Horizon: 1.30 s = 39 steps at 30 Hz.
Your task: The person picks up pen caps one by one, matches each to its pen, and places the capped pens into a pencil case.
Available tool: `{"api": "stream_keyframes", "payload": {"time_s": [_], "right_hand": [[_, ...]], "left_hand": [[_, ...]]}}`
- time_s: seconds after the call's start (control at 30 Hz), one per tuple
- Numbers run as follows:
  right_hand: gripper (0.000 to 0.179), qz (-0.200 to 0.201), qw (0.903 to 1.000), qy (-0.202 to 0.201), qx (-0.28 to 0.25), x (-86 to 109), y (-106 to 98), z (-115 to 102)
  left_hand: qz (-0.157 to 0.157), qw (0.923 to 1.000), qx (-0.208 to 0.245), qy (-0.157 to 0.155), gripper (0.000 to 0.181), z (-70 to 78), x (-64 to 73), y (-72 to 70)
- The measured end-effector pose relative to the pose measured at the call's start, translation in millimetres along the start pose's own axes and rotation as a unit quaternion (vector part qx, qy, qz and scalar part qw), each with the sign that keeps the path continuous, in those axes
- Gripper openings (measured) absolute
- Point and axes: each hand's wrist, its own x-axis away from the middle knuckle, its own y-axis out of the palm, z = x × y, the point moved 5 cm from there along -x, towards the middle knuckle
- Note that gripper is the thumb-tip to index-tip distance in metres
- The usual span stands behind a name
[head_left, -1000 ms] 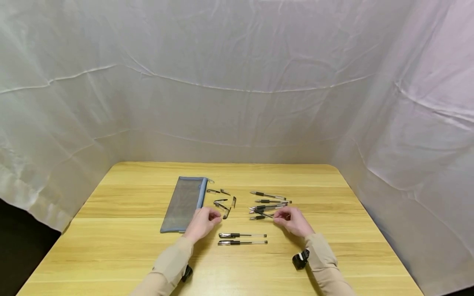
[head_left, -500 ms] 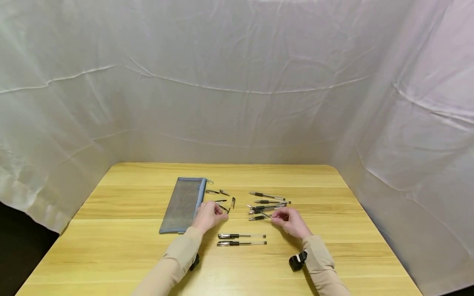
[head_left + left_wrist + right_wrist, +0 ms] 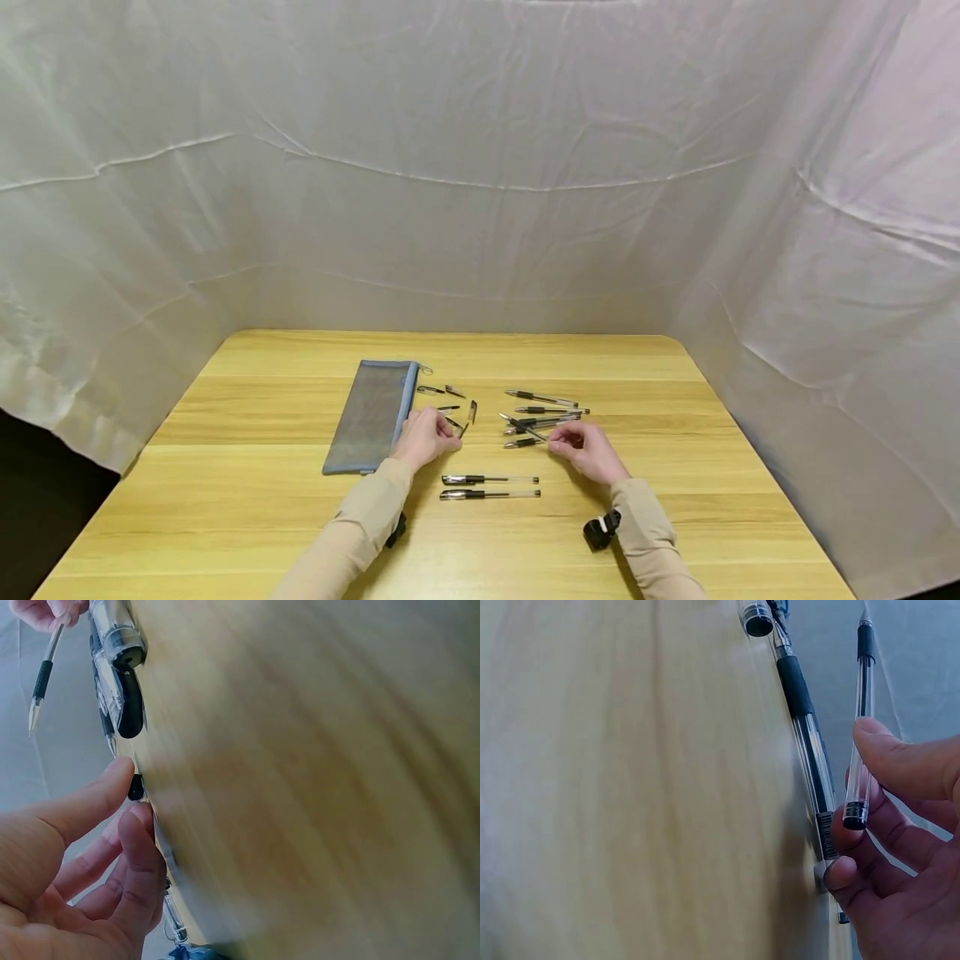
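My right hand (image 3: 588, 451) pinches an uncapped gel pen (image 3: 866, 690) near its rear end, between thumb and fingers. The pen's tip points left and away, its black grip over other pens in the head view. Several uncapped pens (image 3: 543, 397) lie beside that hand. My left hand (image 3: 424, 438) is low at the table among loose pen caps (image 3: 473, 411). In the left wrist view its thumb and index finger close on the black end of a pen cap (image 3: 136, 787); the rest of that cap is hidden.
A blue-edged mesh zip pouch (image 3: 367, 417) lies just left of the caps. Two capped pens (image 3: 487, 494) lie parallel in front, between the forearms. The wooden table (image 3: 225, 500) is bordered by a pale curtain (image 3: 480, 233) at the back and sides.
My left hand has moved right and slightly away onto the caps, then stayed there. The right hand, holding the pen, has shifted slightly left.
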Motion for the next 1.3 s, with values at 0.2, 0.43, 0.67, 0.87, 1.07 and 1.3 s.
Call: {"api": "stream_keyframes", "payload": {"time_s": [0.2, 0.43, 0.67, 0.87, 1.07, 1.3], "right_hand": [[0.008, -0.001, 1.0, 0.001, -0.005, -0.2, 1, 1], [0.007, -0.002, 1.0, -0.002, -0.004, -0.7, 2, 0], [0.007, -0.001, 1.0, 0.002, -0.007, 0.0, 2, -1], [0.008, 0.001, 0.9999, -0.015, -0.002, 1.4, 2, -4], [0.008, 0.0, 0.9999, -0.014, -0.002, 0.7, 4, -6], [0.007, 0.011, 0.9976, -0.069, -0.007, 3.3, 8, -15]], "left_hand": [[0.005, 0.9998, -0.001, 0.019, 0.015, 1.0, -0.1, -0.1], [0.005, 0.9996, 0.003, 0.026, 0.015, 2.4, 1.0, -0.6], [0.0, 0.9989, 0.008, 0.046, 0.021, 2.4, 4.3, -0.2], [0.009, 0.998, 0.026, 0.056, 0.011, 0.1, 11.4, -5.0], [0.007, 0.9943, 0.102, 0.028, 0.008, -7.1, 19.3, -9.6], [-0.019, 0.9821, 0.185, 0.031, 0.015, -12.4, 24.6, -7.8]]}}
